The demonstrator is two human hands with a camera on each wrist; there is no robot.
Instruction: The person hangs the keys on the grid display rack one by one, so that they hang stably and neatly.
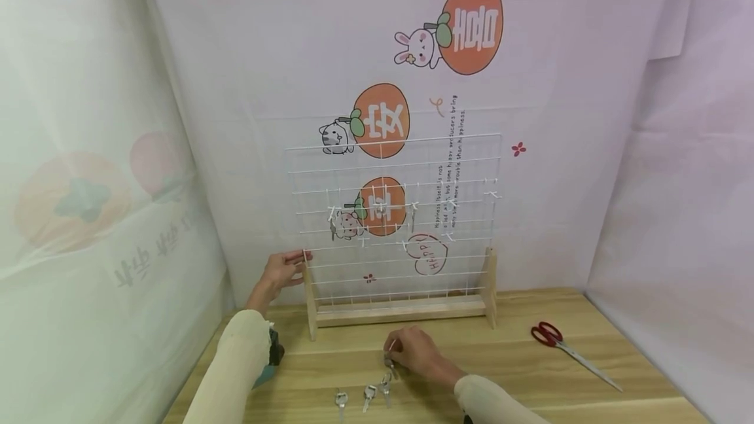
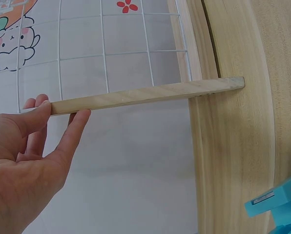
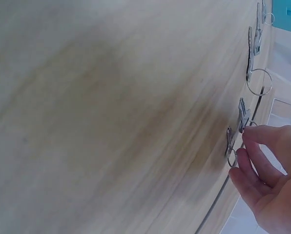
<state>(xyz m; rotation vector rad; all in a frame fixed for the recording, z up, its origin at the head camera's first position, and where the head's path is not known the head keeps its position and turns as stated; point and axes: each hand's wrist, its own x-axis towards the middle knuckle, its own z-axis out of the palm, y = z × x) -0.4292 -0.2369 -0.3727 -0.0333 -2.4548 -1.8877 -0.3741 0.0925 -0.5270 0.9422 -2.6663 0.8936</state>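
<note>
Pale cloth [image 1: 253, 70] printed with orange fruit and cartoon animals hangs behind a light wood-grain worktop [image 1: 318, 362], where a white wire grid [image 2: 105, 54] stands upright in a pale wooden frame. The left hand [image 1: 281, 269] grips the upper end of the frame's left wooden side post [image 2: 145, 95] between thumb and fingers. Before the frame, the right hand [image 1: 417, 350] pinches a silver metal key [image 1: 388, 360] low over the worktop; more silver ringed keys [image 1: 369, 394] lie just beside it. Red-handled metal scissors [image 1: 571, 353] rest well apart, to the right.
</note>
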